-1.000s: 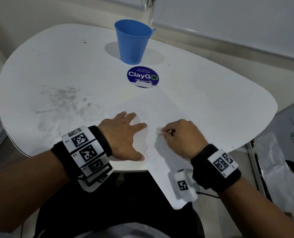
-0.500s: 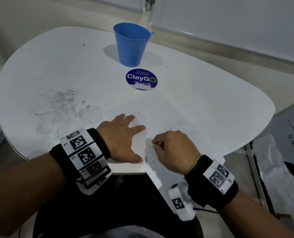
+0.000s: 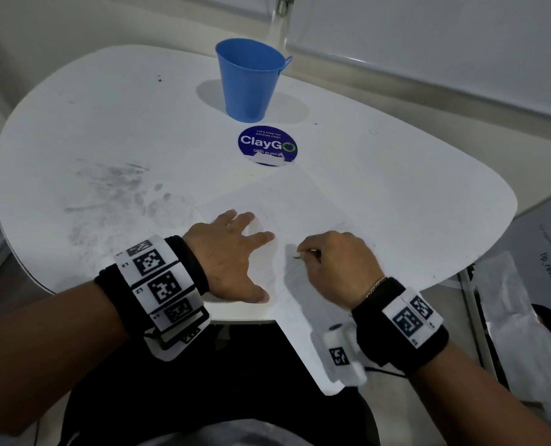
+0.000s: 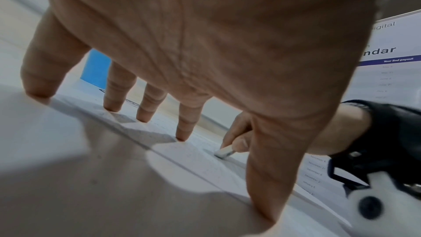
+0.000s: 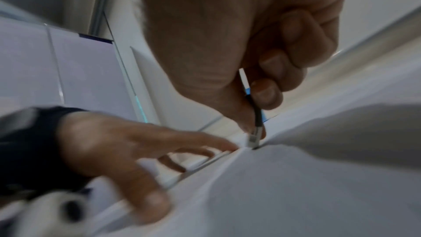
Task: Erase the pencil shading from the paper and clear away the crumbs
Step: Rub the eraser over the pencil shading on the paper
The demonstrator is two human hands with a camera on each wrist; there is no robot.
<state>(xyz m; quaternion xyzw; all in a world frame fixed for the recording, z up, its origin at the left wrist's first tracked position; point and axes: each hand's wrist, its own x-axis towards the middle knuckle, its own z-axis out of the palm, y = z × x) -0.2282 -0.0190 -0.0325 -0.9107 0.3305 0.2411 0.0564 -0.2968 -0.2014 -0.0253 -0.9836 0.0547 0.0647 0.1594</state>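
A white sheet of paper [image 3: 295,201] lies on the white table [image 3: 412,194], its near corner hanging over the front edge. My left hand [image 3: 235,252] lies flat on the sheet with fingers spread, fingertips [image 4: 182,136] pressing the paper [image 4: 200,161] down. Just right of it, my right hand [image 3: 306,254] pinches a small white eraser [image 3: 297,255] between thumb and forefinger. The eraser's tip [image 4: 224,152] touches the sheet, and it stands nearly upright in the right wrist view [image 5: 252,138]. Fine specks dot the paper near the eraser. No pencil shading shows clearly.
A blue bucket-shaped cup [image 3: 250,78] stands at the back of the table, with a round blue ClayGo sticker [image 3: 267,145] in front of it. Grey smudges [image 3: 113,194] mark the tabletop on the left. Printed sheets [image 3: 525,300] lie on the floor to the right.
My right hand slid the eraser toward me and leftward, then back a little, rubbing the sheet. My left hand stayed pressed flat on the paper.
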